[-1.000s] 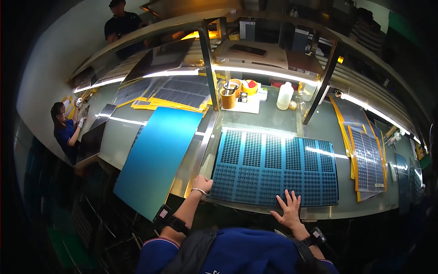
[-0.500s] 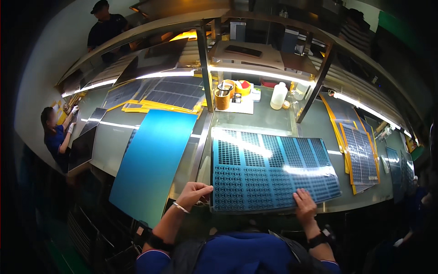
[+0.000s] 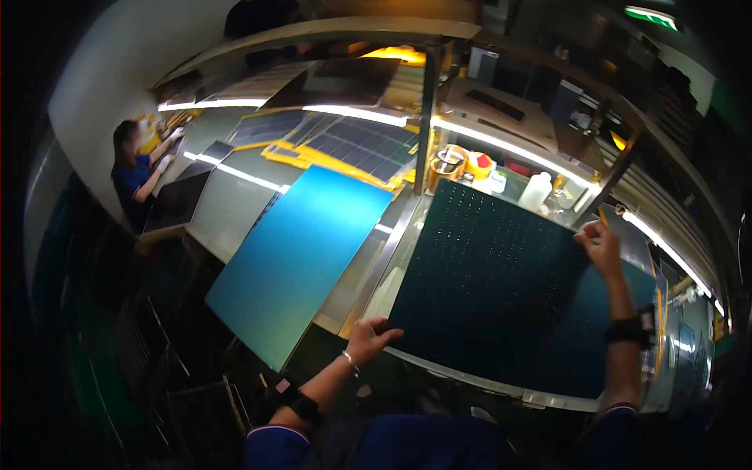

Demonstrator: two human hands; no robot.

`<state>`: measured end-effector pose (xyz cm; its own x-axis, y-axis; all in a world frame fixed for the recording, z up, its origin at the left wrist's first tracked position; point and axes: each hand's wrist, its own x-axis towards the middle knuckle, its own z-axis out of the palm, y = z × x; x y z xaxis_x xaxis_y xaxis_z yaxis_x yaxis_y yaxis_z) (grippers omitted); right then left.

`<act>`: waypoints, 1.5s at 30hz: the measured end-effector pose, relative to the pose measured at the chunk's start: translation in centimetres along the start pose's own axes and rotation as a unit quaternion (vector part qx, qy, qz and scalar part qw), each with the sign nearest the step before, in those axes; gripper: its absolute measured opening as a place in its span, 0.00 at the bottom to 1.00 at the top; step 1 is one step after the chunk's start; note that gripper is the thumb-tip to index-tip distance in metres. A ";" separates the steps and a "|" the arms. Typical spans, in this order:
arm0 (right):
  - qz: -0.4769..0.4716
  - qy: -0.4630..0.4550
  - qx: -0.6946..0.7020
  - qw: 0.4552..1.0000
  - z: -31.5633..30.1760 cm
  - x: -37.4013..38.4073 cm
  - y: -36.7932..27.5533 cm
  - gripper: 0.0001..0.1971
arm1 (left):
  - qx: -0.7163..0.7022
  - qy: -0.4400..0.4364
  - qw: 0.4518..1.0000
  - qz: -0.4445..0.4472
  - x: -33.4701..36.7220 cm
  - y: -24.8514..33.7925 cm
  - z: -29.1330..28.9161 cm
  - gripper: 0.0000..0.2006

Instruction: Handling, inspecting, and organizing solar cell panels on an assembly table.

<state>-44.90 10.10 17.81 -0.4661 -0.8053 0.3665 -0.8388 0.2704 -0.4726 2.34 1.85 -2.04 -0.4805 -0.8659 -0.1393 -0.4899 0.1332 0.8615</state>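
A large thin dark teal sheet (image 3: 493,290) with rows of small bright specks is held raised over the bench in front of me, tilted. My left hand (image 3: 373,340) pinches its near left corner between thumb and fingers. At its far right edge, my right hand (image 3: 601,247) is closed on the rim with the forearm passing over the sheet. Left of it lies a plain bright blue panel (image 3: 301,258), its near end sticking out past the bench edge.
Behind the sheet stand a white bottle (image 3: 536,190) and orange tape rolls (image 3: 448,163). Dark gridded sheets with yellow borders (image 3: 360,149) lie at the back left. A metal post (image 3: 429,110) carries the shelf. A co-worker (image 3: 141,172) handles a panel at far left.
The sheet has been lifted and turned, its shiny patterned face giving way to a dark one. My right hand has moved from the near edge to the far right edge. The view has swung right.
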 end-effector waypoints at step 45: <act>0.354 -0.408 0.682 0.493 32.7 -25.9 -30.5 0.12 | 0.082 0.489 0.866 -0.063 -11.4 -18.3 -30.6 0.21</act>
<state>1.92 5.41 -3.50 0.2301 -0.8586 -0.4582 0.6815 0.4783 -0.5539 39.02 -5.50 -1.34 0.3905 -0.8625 0.3219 -0.6292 0.0052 0.7773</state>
